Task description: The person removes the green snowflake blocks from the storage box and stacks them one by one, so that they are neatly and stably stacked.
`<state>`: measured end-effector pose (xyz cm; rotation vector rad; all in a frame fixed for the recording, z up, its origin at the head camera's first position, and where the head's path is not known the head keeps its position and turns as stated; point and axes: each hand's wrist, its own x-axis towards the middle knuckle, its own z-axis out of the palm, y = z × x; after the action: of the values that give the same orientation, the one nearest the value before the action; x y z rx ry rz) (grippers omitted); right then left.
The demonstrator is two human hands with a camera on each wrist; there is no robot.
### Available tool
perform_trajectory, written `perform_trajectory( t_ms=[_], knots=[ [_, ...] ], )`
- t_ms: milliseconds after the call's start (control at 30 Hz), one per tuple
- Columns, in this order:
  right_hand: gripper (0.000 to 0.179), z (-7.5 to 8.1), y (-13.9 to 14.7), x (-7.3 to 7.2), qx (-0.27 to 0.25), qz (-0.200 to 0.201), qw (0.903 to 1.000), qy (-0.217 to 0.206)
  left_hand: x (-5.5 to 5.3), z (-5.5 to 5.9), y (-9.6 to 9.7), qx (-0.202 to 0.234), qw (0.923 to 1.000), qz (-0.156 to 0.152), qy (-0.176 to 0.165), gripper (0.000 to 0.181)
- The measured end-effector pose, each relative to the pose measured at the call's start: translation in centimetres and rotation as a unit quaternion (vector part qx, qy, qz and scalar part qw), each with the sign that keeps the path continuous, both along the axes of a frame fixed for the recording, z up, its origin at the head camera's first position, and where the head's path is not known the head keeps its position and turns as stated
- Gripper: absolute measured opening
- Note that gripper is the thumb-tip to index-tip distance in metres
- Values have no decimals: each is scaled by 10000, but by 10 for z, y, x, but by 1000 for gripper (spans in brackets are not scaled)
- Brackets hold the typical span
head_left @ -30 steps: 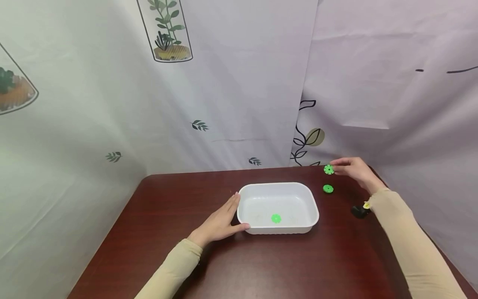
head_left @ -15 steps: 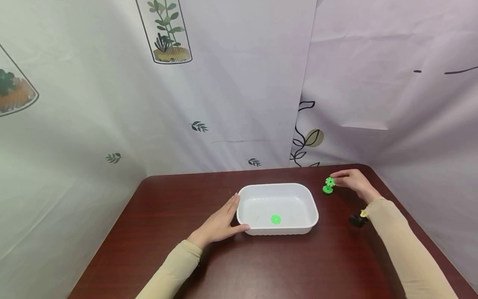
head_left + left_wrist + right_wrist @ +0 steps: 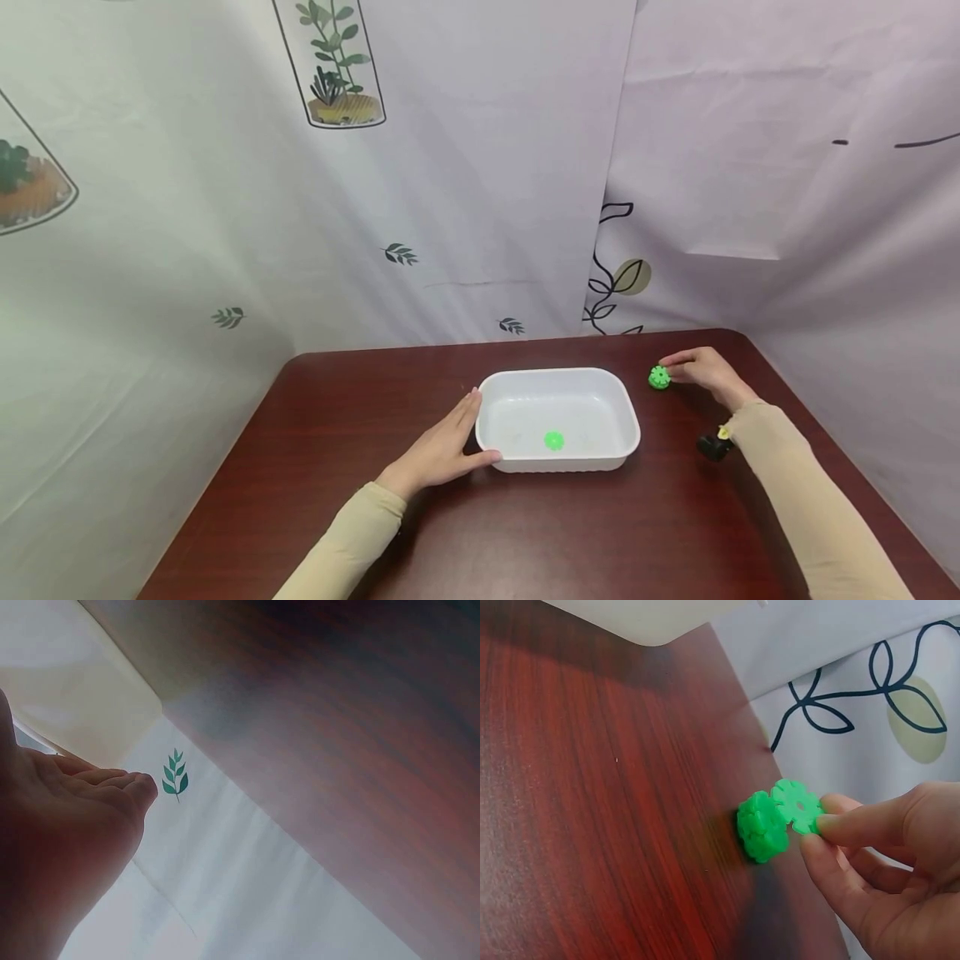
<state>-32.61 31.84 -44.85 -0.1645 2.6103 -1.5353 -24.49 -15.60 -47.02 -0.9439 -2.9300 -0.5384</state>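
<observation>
In the right wrist view, my right hand [image 3: 892, 862] pinches a notched green snowflake disc [image 3: 796, 802] at its edge, between thumb and fingers. The disc is tilted against or just above a small stack of green discs [image 3: 762, 831] on the table; whether they touch I cannot tell. My left hand [image 3: 438, 446] rests on the left end of a white plastic tray [image 3: 558, 465], thumb at the near rim and fingers straight along the side. One more green disc [image 3: 554, 440] shows flat at the tray's near inner side.
The dark red-brown wooden table [image 3: 360, 417] carries the tray, with the disc stack just beyond its right end. A pale printed curtain [image 3: 450, 208] stands along the back and sides. Under my right wrist hangs a black device [image 3: 714, 447] with a yellow mark.
Holding the green disc, my right hand has come down and slightly toward me, from above the stack to right at it. The left hand and the tray have stayed in place.
</observation>
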Motion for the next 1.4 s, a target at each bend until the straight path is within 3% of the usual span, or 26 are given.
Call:
perform_trajectory(
  t_ms=[1400],
  knots=[
    [33,-15,4,-1,57,-100,9999,-21,2,1,0,26,9997,109,-208,105]
  ],
)
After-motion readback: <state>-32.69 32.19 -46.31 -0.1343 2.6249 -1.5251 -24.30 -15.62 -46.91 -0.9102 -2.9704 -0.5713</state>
